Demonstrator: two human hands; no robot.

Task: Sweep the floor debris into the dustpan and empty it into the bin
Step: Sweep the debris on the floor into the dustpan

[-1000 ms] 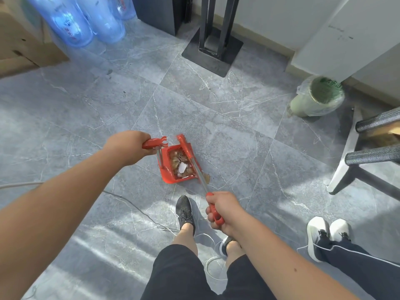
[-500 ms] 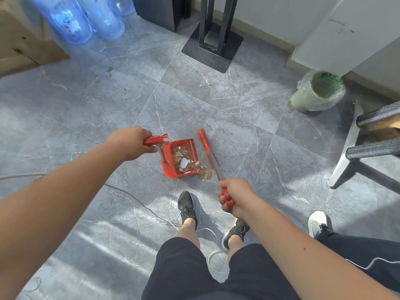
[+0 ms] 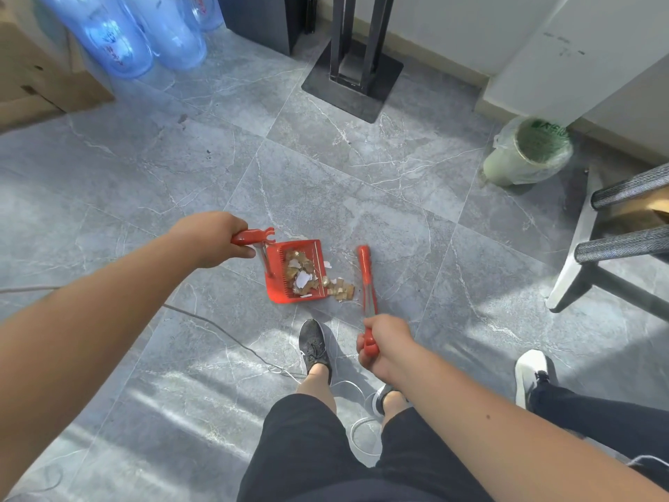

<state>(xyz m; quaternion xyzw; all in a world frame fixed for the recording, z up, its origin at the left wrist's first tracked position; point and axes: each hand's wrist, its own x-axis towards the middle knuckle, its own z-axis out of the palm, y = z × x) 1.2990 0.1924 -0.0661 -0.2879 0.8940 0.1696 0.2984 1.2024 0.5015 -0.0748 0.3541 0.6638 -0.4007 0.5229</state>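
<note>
– Since a second ago, what has moved?

– A second ago the broom [image 3: 366,273] lay across the dustpan [image 3: 278,284]. Now it stands off at the pan's three o'clock, its red head on the floor [image 3: 362,182], apart from the pan.

– And the debris [image 3: 342,288]?

– Most of it, brown and white scraps, lies inside the dustpan. A small cluster sits on the tile at the pan's four o'clock, just beside its edge, between the pan and the broom.

– What are the hands doing?

– At the pan's nine o'clock the left hand [image 3: 213,239] has its fingers wrapped round the dustpan's red handle. At six o'clock from the broom head, the right hand [image 3: 383,346] is clenched round the red grip of the broom.

– Where is the bin [image 3: 530,152]?

– It is well away at the dustpan's two o'clock, lined with a clear bag, against the wall.

– What else is around?

– Blue water bottles [image 3: 119,38] stand at eleven o'clock and a black stand base [image 3: 353,77] at twelve. There is a stool [image 3: 579,262] at three, and a thin cable [image 3: 202,317] crosses the tiles at seven. A black shoe [image 3: 313,344] is at six and another person's white shoe [image 3: 530,371] at four.
</note>
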